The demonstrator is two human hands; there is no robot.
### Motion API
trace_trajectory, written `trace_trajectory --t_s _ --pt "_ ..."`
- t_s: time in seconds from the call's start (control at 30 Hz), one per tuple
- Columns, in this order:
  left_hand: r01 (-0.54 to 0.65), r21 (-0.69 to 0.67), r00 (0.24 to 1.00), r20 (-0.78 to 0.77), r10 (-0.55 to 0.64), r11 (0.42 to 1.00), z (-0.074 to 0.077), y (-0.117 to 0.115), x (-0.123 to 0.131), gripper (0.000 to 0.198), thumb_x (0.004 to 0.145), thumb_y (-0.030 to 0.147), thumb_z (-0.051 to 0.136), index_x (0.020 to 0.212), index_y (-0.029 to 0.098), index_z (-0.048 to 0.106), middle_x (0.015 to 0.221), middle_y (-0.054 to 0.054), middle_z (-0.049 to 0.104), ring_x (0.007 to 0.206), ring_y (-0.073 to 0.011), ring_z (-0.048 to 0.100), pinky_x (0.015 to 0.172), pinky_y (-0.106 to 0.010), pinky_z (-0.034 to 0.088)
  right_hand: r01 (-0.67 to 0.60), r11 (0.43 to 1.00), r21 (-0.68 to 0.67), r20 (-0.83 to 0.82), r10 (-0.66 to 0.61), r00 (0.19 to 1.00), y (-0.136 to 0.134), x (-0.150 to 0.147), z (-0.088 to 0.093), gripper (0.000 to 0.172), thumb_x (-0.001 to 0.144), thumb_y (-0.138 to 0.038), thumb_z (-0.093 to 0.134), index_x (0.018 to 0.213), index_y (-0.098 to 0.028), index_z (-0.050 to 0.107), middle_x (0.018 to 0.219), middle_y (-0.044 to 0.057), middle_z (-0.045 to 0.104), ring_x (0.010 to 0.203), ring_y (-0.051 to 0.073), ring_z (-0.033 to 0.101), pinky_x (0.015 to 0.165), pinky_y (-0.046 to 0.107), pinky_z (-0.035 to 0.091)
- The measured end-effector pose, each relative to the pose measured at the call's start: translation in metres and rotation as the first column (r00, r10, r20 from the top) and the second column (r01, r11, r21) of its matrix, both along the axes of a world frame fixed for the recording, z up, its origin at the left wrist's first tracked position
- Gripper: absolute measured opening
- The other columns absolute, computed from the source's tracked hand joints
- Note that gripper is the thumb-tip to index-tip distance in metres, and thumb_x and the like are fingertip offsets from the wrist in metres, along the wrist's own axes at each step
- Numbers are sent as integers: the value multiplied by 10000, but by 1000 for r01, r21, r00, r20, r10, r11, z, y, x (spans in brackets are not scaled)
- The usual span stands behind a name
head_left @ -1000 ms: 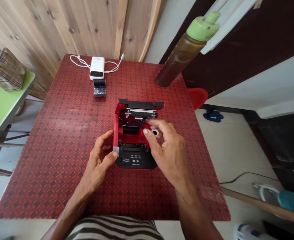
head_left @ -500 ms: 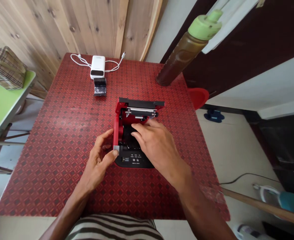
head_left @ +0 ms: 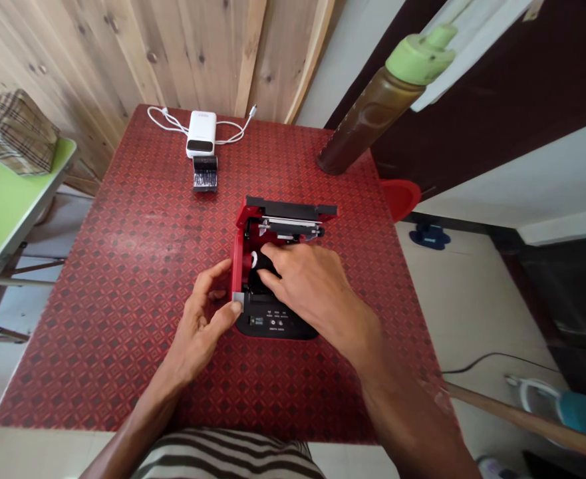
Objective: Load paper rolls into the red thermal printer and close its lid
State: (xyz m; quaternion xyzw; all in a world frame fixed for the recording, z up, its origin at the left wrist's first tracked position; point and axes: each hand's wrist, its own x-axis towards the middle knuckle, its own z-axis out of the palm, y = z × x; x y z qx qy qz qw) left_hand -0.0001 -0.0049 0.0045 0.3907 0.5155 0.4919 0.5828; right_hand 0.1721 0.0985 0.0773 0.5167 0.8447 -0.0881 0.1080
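A red and black label printer (head_left: 263, 326) lies on the table with its lid (head_left: 293, 208) raised at the back. My left hand (head_left: 203, 326) grips the printer's left side, thumb on the grey front corner and fingers along the red wall. Inside the open bay, my right hand (head_left: 320, 286) pinches a black roll (head_left: 267, 261) with a white core end. My fingers cover the roll's right part. Beneath the lid, a roller assembly (head_left: 293, 229) shows.
A white power bank (head_left: 202, 126) with a white cable stands at the table's back, a black ribbon roll (head_left: 205, 174) just in front of it. A tall brown bottle (head_left: 367, 110) with a green cap rises at the back right. The red patterned table (head_left: 123, 299) lies beneath.
My right hand has raised the black roll inside the bay, so its white core end now shows. My left hand keeps its hold on the printer. The view has shifted slightly.
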Motion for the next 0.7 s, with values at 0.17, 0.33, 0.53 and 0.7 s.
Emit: trace_trajectory --t_s 0.17,0.33,0.53,0.7 --pt "-2 23 1000 -16 2 1000 1 0 0 598 1024 531 786 1546 277 642 1581 -126 716 1349 -339 729 1154 -533 588 92 960 266 -304 -7 953 -25 26 -7 94 1019 -289 747 1019 -243 828 821 49 824 737 228 749 637 334 426" --pt "2 -6 1000 -22 -3 1000 1 0 0 622 1026 537 784 1578 294 630 1561 -119 743 1335 -364 755 1042 -507 645 196 949 247 -627 2 779 -36 55 2 84 999 -314 778 1046 -267 829 753 -15 739 625 160 612 614 320 447" --pt "-28 31 998 -58 29 999 -6 -1 -2 588 1026 509 786 1571 316 674 1648 -87 693 1517 -391 648 1024 -471 649 452 891 -44 -893 -237 381 -64 103 -20 124 909 -325 870 1010 -284 810 849 -29 698 643 146 597 547 289 468" --pt "-39 60 996 -77 44 997 -9 -2 -1 579 1043 493 760 1585 308 677 1626 -86 708 1433 -364 704 1058 -473 632 629 756 -179 -874 -416 251 -96 104 -74 172 913 -368 809 1035 -268 740 843 -16 746 657 167 640 590 296 514"
